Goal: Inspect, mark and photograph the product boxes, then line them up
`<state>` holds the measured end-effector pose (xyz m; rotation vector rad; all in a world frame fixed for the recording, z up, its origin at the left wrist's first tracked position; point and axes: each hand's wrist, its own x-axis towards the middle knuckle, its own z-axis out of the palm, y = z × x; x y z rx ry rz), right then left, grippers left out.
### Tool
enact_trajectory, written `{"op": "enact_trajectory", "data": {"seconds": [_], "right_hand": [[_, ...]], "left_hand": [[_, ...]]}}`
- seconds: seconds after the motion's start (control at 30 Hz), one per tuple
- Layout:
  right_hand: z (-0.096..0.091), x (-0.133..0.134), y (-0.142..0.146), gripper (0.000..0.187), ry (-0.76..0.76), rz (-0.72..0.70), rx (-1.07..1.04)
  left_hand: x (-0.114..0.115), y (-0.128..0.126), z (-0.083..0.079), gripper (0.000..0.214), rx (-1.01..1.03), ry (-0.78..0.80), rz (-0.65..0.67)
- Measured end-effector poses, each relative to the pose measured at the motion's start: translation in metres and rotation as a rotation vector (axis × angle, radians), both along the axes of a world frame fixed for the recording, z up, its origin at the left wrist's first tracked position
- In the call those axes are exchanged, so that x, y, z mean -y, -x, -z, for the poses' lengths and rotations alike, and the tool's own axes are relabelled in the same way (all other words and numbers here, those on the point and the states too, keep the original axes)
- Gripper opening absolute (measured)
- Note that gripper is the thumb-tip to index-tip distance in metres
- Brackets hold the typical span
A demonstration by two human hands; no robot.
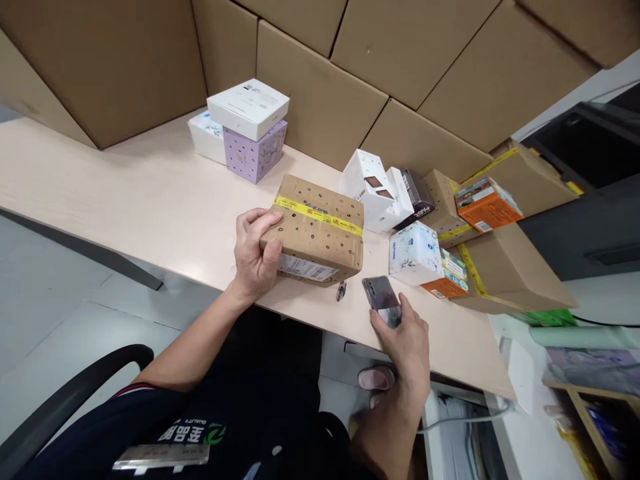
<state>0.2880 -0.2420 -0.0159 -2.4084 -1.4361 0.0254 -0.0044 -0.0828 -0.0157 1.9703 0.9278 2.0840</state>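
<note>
My left hand (pixel 257 250) grips the left end of a brown cardboard box (pixel 325 237) on the table. The box is dotted with small dark marks, has yellow printed tape across its top and a white label on its near side. My right hand (pixel 405 337) is closed around the lower edges of a smartphone (pixel 383 300), which lies back side up near the table's front edge, its cameras at the far end. A small dark object (pixel 341 291), too small to name, lies between box and phone.
A white flat box (pixel 249 107) tops a purple box (pixel 255 150) at the back left. White boxes (pixel 367 190), a blue-white box (pixel 415 253) and orange boxes (pixel 487 207) stand to the right, beside an open carton (pixel 515 273). Large cartons (pixel 320 93) wall the back.
</note>
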Motion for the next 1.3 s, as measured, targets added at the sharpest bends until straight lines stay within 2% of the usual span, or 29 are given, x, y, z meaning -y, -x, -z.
{"op": "enact_trajectory", "data": {"seconds": [0.1, 0.17, 0.23, 0.3, 0.37, 0.43, 0.5, 0.6, 0.7, 0.87, 1.0, 1.2, 1.3], "right_hand": [[-0.002, -0.001, 0.000, 0.094, -0.073, 0.073, -0.092], [-0.006, 0.002, 0.001, 0.094, -0.152, 0.135, -0.272], [-0.013, 0.004, 0.004, 0.088, -0.303, 0.176, -0.523], [-0.023, 0.006, 0.014, 0.079, -0.494, 0.129, -0.827], [-0.035, 0.005, 0.031, 0.072, -0.661, 0.008, -1.159], [-0.046, 0.000, 0.051, 0.067, -0.737, -0.113, -1.477], [-0.055, -0.005, 0.072, 0.064, -0.649, -0.191, -1.727], [-0.063, -0.015, 0.096, 0.067, -0.406, -0.315, -1.974], [-0.069, -0.027, 0.112, 0.071, -0.268, -0.437, -2.110], [-0.074, -0.048, 0.131, 0.078, -0.015, -0.568, -2.205], [-0.071, -0.059, 0.139, 0.082, 0.030, -0.574, -2.231], [-0.069, -0.063, 0.142, 0.073, -0.081, -0.518, -2.199], [-0.070, -0.063, 0.142, 0.069, -0.127, -0.535, -2.213]], "left_hand": [[0.000, 0.000, 0.001, 0.035, 0.004, -0.002, 0.000], [0.000, 0.000, 0.001, 0.035, 0.001, -0.004, -0.002], [0.000, 0.000, 0.002, 0.035, 0.000, -0.005, -0.004], [-0.001, -0.001, 0.002, 0.035, 0.002, -0.007, -0.003], [-0.001, -0.001, 0.002, 0.036, 0.007, -0.011, -0.002], [-0.001, -0.001, 0.002, 0.036, 0.008, -0.013, 0.000], [-0.001, -0.001, 0.002, 0.036, 0.009, -0.010, -0.001], [0.000, -0.001, 0.002, 0.036, 0.005, -0.004, -0.005], [0.000, -0.001, 0.003, 0.037, 0.007, 0.007, -0.001], [0.003, 0.000, 0.003, 0.038, 0.004, 0.028, 0.008], [0.005, 0.000, 0.001, 0.039, -0.003, 0.048, 0.004], [0.006, 0.000, 0.001, 0.040, 0.001, 0.052, -0.007], [0.006, -0.001, 0.002, 0.040, 0.008, 0.055, -0.003]]}}
